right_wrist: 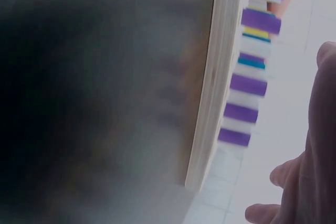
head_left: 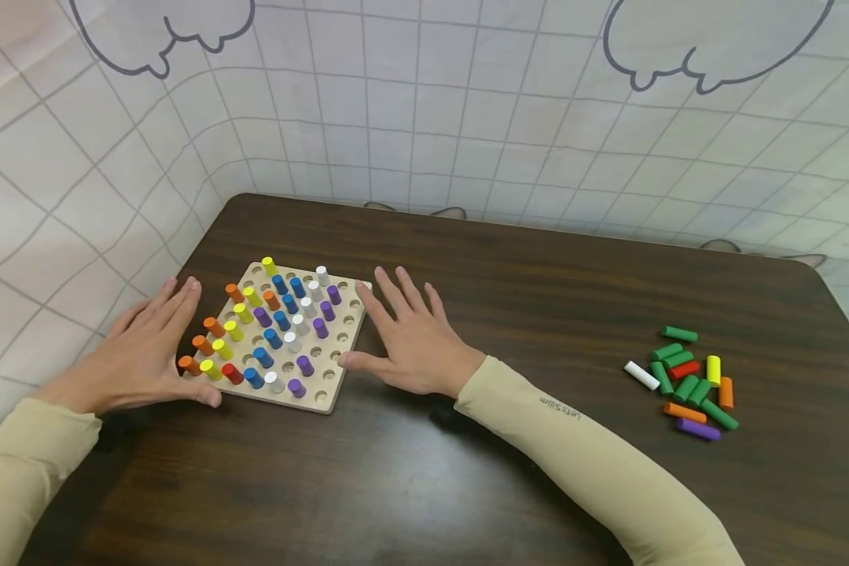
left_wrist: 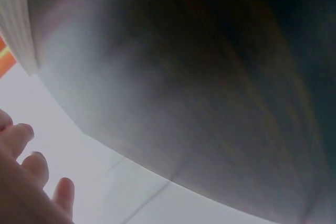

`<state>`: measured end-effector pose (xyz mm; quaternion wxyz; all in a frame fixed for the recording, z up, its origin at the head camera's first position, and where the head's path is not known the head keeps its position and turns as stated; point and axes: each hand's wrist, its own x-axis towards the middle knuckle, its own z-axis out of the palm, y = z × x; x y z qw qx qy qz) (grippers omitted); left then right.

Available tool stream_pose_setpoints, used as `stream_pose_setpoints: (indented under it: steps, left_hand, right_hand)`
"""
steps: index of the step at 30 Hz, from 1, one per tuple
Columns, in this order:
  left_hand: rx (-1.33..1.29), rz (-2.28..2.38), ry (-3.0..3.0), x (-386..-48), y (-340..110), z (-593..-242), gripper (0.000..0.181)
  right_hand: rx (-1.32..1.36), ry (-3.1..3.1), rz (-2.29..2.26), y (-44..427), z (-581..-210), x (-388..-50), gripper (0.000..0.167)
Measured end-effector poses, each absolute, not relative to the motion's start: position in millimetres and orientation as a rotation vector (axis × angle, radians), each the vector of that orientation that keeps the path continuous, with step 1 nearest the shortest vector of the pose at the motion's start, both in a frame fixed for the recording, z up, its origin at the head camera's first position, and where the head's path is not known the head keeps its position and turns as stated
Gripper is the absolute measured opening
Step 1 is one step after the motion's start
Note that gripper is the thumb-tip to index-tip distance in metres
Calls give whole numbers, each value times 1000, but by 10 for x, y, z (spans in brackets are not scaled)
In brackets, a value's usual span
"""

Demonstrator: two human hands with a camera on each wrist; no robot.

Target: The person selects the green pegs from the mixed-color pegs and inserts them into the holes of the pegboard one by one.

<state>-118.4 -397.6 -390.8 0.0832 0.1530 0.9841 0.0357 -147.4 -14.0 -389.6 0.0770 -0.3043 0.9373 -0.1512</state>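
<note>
A pale wooden pegboard (head_left: 311,399) lies at the left of the table, with rows of orange, yellow, blue, white and purple pegs and a red peg (head_left: 232,373) standing in its holes. My left hand (head_left: 137,354) is at its left side, fingers extended, the thumb near the front left corner. At the right side is my right hand (head_left: 413,338), fingers spread, with thumb and index fingertip at the board's edge; whether they touch it I cannot tell. The board's edge (right_wrist: 209,87) and purple pegs (right_wrist: 248,85) show in the right wrist view. Neither hand holds a peg.
On the right of the dark table (head_left: 523,306) lies a loose group of pegs: several green ones (head_left: 718,414), a white one (head_left: 641,376), and red, yellow, orange and purple ones. A white curtain (head_left: 431,102) with grid lines hangs behind the table and at the left.
</note>
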Motion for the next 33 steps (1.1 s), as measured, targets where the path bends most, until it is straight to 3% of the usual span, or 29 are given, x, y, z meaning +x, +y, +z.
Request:
stream_pose_setpoints:
  steps: [15, 33]
  left_hand:
    - [472, 169, 2781, -1237, -3940, -3952, 143]
    - [466, 224, 2741, -1303, -3560, -3918, 141]
  right_hand:
    - [-933, 2690, -252, -481, -3978, -1238, 111]
    - [-852, 2712, -95, -359, -3953, -1152, 124]
